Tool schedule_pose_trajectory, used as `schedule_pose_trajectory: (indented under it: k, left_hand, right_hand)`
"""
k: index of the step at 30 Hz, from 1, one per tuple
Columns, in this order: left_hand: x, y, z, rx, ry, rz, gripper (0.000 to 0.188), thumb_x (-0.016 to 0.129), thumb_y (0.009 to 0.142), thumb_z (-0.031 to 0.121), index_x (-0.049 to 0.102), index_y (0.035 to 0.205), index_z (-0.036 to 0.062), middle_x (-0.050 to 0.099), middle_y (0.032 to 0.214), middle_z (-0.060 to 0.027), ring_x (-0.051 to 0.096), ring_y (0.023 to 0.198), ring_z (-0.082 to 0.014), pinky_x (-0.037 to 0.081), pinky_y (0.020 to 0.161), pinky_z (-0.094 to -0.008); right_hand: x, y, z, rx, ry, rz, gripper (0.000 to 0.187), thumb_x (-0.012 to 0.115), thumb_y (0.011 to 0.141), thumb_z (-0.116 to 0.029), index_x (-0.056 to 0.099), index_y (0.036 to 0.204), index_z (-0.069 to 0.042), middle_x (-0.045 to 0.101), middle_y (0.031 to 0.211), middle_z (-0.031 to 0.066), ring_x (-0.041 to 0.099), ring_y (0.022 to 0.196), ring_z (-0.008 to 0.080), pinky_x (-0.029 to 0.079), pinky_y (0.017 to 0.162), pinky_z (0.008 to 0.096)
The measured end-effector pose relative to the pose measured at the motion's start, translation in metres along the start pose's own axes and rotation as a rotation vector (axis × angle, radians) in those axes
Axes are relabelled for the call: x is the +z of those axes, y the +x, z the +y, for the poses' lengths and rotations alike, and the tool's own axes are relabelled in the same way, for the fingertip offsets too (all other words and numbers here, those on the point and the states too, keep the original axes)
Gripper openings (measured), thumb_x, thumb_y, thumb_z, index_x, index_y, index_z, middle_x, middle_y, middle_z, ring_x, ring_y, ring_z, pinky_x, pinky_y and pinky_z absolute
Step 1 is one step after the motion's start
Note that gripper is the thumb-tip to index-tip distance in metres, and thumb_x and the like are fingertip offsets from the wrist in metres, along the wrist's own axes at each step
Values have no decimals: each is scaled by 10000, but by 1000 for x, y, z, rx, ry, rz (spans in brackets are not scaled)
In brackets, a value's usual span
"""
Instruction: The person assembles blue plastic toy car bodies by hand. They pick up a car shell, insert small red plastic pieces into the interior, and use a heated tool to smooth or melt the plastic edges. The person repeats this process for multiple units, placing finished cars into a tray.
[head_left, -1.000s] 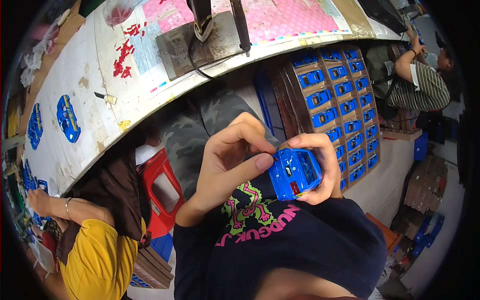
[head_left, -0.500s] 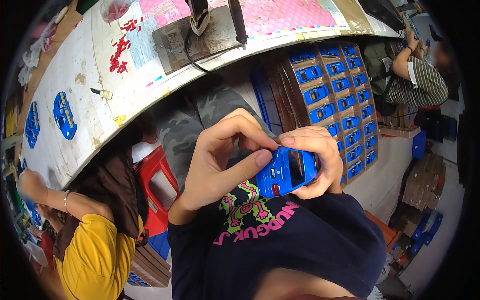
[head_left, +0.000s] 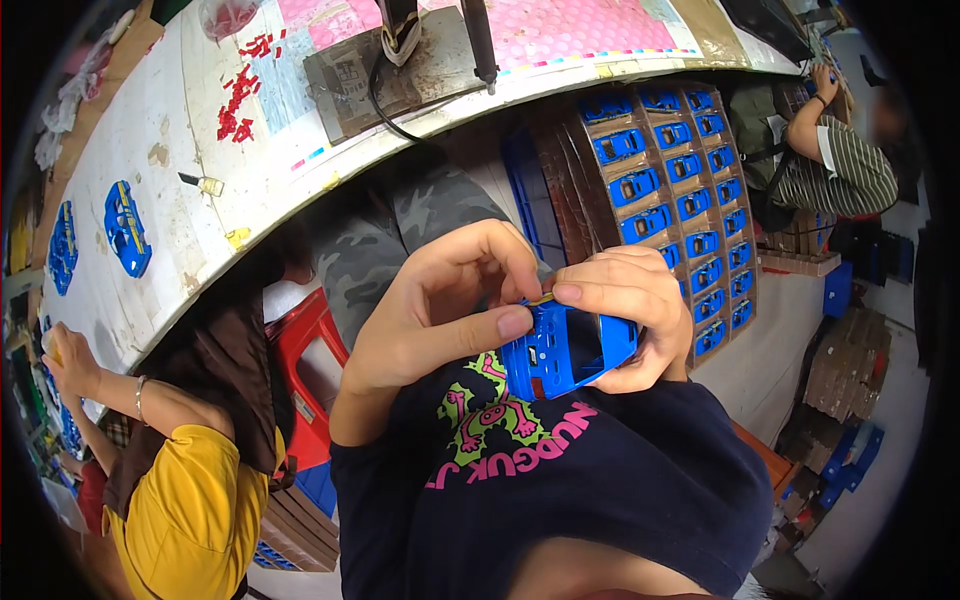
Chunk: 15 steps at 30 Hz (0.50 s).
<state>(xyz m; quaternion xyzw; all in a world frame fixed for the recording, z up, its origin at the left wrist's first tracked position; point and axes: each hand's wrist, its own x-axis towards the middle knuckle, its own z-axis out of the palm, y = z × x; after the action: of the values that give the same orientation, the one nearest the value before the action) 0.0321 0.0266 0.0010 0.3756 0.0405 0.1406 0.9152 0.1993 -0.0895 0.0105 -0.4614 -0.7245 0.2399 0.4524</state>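
A blue toy car body (head_left: 552, 352), hollow with window openings, is held tilted in front of my chest. My right hand (head_left: 645, 305) wraps round its far side, thumb on top and fingers beneath. At the other end my left hand (head_left: 425, 310) is closed in a pinch, its thumb tip and forefinger on the body's upper corner. Whether a small part sits between those fingertips is hidden. A red piece (head_left: 538, 387) shows at the body's lower corner, like a tail light.
On the white table (head_left: 170, 255) lie small red pieces (head_left: 238, 105), a cutter knife (head_left: 202, 184) and two blue car bodies (head_left: 125, 228). A metal plate (head_left: 345, 85) carries a press-like stand. Trays of blue cars (head_left: 690, 200) are stacked right; a person in yellow (head_left: 190, 500) sits left beside a red stool (head_left: 310, 385).
The car body has tipped and shifted slightly left in my hands, and my left fingertips have moved a little over its upper corner. The person on the left has raised a hand.
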Motion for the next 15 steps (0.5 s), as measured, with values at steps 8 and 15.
schedule_pose_trajectory:
  k: [8, 15]
  left_hand:
    - [-1, -2, 0, 12, 115, -7, 231, 614, 723, 77, 493, 913, 25, 447, 827, -5, 396, 749, -82, 311, 679, -215]
    - [15, -7, -10, 475, 609, 92, 483, 741, 566, 153, 508, 968, 18, 511, 919, -96, 489, 815, -196, 360, 704, -262]
  right_hand:
    - [1, 1, 8, -22, 127, -29, 576, 645, 551, -237, 537, 1051, 29, 589, 927, 162, 594, 739, 267, 452, 625, 303]
    - [7, -5, 25, -120, 433, 26, 590, 643, 606, -241, 490, 1066, 94, 547, 997, 219, 570, 811, 289, 455, 705, 344]
